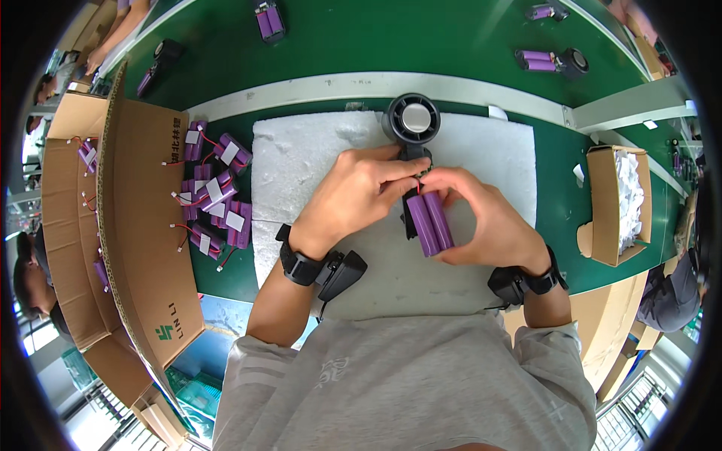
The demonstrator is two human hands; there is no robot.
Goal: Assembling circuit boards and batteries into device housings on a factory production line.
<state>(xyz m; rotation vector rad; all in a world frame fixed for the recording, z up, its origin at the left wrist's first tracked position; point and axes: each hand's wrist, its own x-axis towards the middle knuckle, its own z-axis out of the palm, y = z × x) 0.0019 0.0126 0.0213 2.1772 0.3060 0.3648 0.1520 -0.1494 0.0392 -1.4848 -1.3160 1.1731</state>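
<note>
My right hand (496, 223) grips a purple two-cell battery pack (429, 224), thumb at its lower end and fingers by its top. The pack is tilted above the work mat. My left hand (355, 189) is closed in a pinch at the pack's top, where a short red wire (418, 184) shows; any plug is hidden by the fingertips. Just beyond both hands lies a black handheld fan (411, 120) with a round head and silver centre. Its neck runs under my left fingers, and part of its dark body shows beside the pack.
White foam sheet (301, 154) lies under the work on a green table. At left, several purple battery packs (218, 188) with wires pile beside a tall cardboard box (150, 203). A small carton (618, 203) of white pieces stands right. Fan parts (553, 62) lie on the green surface beyond the rail.
</note>
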